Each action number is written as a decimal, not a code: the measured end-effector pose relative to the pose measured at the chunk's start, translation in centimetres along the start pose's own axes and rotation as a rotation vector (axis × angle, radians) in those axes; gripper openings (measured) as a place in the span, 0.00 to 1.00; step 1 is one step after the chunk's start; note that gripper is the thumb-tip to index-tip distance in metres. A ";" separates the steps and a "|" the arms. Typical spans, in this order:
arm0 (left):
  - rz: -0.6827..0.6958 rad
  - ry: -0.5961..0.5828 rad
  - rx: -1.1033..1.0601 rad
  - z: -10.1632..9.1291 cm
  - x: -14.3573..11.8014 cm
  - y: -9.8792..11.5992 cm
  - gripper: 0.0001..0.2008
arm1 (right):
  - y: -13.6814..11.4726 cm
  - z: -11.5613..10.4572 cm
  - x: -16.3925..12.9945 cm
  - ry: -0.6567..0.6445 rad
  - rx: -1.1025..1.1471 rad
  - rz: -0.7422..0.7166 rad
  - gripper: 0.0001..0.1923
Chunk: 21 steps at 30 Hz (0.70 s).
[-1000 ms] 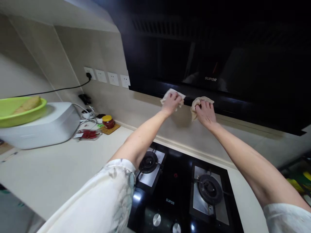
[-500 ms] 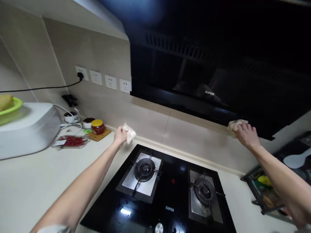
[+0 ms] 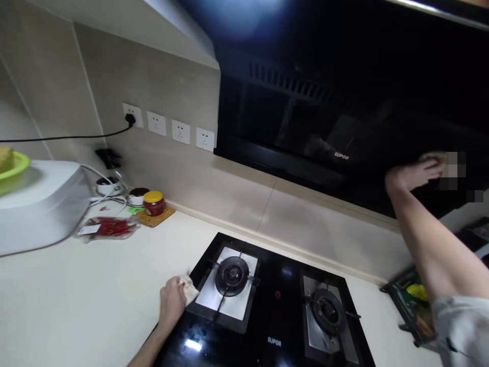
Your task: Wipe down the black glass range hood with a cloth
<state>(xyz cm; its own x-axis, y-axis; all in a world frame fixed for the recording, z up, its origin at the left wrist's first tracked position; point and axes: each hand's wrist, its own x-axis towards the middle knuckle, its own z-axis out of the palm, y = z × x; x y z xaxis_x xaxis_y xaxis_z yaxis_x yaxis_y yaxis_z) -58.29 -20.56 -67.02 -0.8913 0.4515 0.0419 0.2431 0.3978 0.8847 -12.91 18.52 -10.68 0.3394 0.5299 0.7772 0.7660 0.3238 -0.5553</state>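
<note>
Lettering catches our eye first: "SUPOR" stands in pale letters on the dark glass front of the range hood point(image 3: 344, 127), and again at the near edge of the black gas hob point(image 3: 275, 306), between its two burners. Our left hand point(image 3: 171, 302) rests at the hob's left edge, fingers curled and closed around a small pale cloth point(image 3: 188, 289) that pokes out toward the left burner point(image 3: 231, 275). Our right hand point(image 3: 412, 175) is raised to the lower right part of the hood, pressed flat on a second cloth point(image 3: 433, 156); only a pale edge of it shows above the fingers, so we cannot tell how firmly it is gripped. On the counter point(image 3: 76, 285) to the left stand a jar with a yellow lid point(image 3: 154, 202) on a small mat, a packet of red chillies point(image 3: 109, 227) and a white appliance point(image 3: 38, 204). Its label is too small for us to read. Four wall sockets point(image 3: 168, 127) sit in a row, one with a black plug.
</note>
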 end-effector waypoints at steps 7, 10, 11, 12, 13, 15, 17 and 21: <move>0.320 0.050 0.305 4.3 0.1 -6.6 0.20 | -15.8 8.4 -7.3 0.050 -0.089 0.039 0.38; 0.357 0.087 0.345 4.9 0.2 -7.8 0.23 | -20.6 11.1 -10.7 0.039 -0.101 -0.106 0.36; 0.367 0.096 0.350 5.1 0.2 -7.9 0.23 | -22.1 11.7 -11.8 0.028 -0.113 -0.164 0.36; 0.376 0.101 0.350 5.2 0.2 -8.0 0.23 | -23.6 12.1 -12.9 0.006 -0.126 -0.231 0.35; 0.382 0.104 0.347 5.3 0.2 -8.1 0.23 | -25.0 12.5 -13.7 -0.026 -0.140 -0.297 0.35; 0.384 0.104 0.339 5.4 0.1 -8.1 0.23 | -27.8 12.8 -15.0 -0.132 -0.156 -0.498 0.35; 0.388 0.105 0.332 5.5 0.1 -8.2 0.23 | -30.4 12.7 -15.3 -0.266 -0.153 -0.760 0.35; 0.438 0.136 0.303 5.7 0.3 -8.7 0.21 | -35.1 12.0 -14.2 -0.401 -0.113 -1.148 0.31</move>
<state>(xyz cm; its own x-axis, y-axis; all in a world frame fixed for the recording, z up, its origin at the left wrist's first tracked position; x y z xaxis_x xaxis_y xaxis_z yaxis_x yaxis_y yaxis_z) -58.46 -19.30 -77.35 -0.7187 0.5274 0.4531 0.6837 0.4174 0.5986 -51.22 9.05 -5.81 -0.7424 0.1916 0.6420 0.5602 0.7030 0.4380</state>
